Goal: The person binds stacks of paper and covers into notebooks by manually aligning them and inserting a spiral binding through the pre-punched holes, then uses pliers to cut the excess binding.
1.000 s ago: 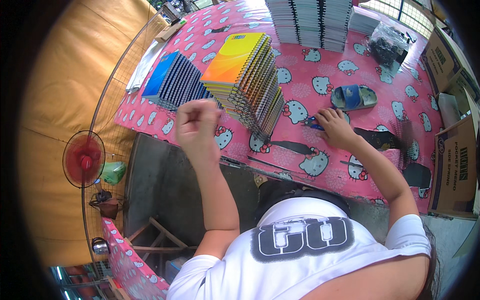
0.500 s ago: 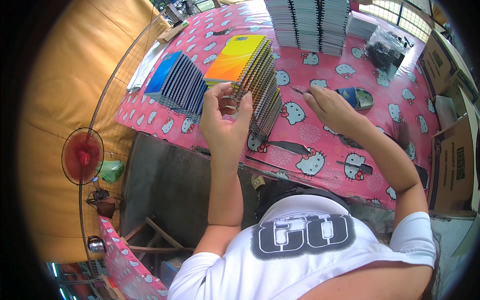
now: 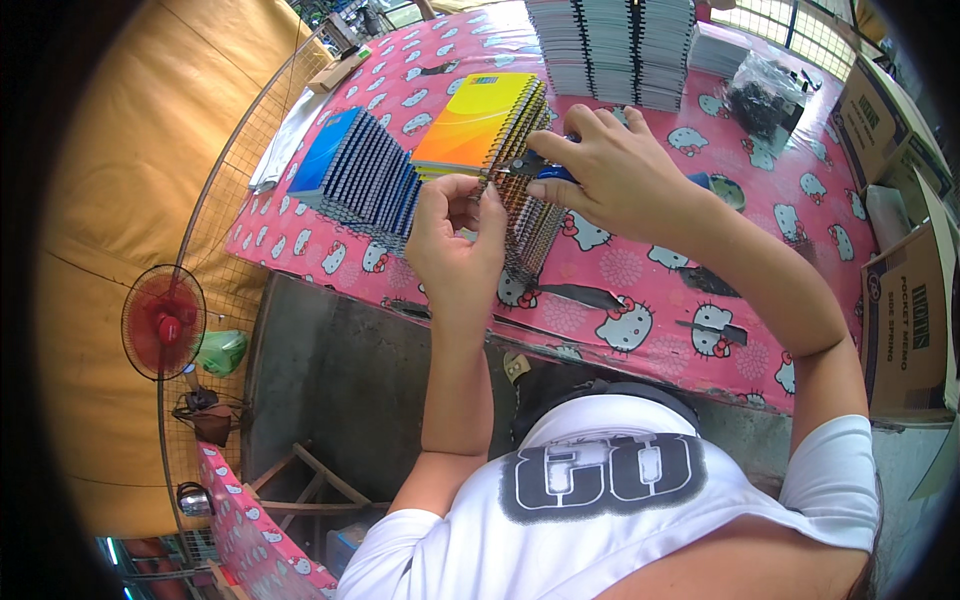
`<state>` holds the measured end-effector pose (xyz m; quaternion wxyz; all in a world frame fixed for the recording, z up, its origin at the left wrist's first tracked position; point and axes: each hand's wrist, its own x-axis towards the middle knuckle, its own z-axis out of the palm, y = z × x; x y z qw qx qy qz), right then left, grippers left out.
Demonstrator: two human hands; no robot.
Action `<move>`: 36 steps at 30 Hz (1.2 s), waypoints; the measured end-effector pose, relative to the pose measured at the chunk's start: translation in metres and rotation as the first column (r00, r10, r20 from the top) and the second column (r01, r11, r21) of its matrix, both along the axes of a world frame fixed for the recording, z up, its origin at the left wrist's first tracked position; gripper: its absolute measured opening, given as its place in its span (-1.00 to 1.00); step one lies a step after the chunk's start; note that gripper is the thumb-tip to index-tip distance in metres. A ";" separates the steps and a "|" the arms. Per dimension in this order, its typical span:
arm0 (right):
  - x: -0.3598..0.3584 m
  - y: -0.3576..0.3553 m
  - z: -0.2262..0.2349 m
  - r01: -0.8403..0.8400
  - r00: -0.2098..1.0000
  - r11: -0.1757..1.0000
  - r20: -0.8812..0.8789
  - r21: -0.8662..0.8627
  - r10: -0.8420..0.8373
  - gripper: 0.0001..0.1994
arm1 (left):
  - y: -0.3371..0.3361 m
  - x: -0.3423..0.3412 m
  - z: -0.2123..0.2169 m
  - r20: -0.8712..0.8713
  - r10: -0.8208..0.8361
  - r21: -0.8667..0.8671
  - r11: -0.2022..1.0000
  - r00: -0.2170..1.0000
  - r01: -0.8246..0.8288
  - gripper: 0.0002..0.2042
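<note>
While the right hand [image 3: 620, 170] grips a blue-handled tool [image 3: 555, 174], the left hand [image 3: 455, 238] curls near yellow-orange notebooks [image 3: 474, 125], its hold unclear.

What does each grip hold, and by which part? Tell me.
The right grip holds a pliers-like tool by its blue handles. The left grip, near the yellow-orange spiral notebooks: cannot be told.

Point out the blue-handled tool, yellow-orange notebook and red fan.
Blue-handled tool [image 3: 556, 174]: head view, lower handle.
Yellow-orange notebook [image 3: 478, 122]: head view, front cover.
Red fan [image 3: 167, 327]: head view, central hub.
</note>
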<state>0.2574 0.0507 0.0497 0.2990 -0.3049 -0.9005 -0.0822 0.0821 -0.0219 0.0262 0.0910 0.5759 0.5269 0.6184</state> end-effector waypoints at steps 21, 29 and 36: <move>-0.009 0.005 0.019 0.258 0.949 0.897 0.271 -0.358 -0.164 -0.42 | 0.005 -0.005 -0.005 0.173 0.028 0.029 0.999 0.985 -0.034 -0.86; -0.008 0.009 -0.010 0.124 0.992 0.988 -0.020 0.096 -0.122 -0.43 | 0.000 -0.001 0.001 0.208 -0.004 -0.015 1.000 0.978 0.007 -0.84; -0.012 0.007 0.014 0.230 0.949 0.920 0.283 -0.318 -0.139 -0.34 | 0.003 -0.004 0.000 0.163 0.004 -0.056 0.998 0.987 0.005 -0.84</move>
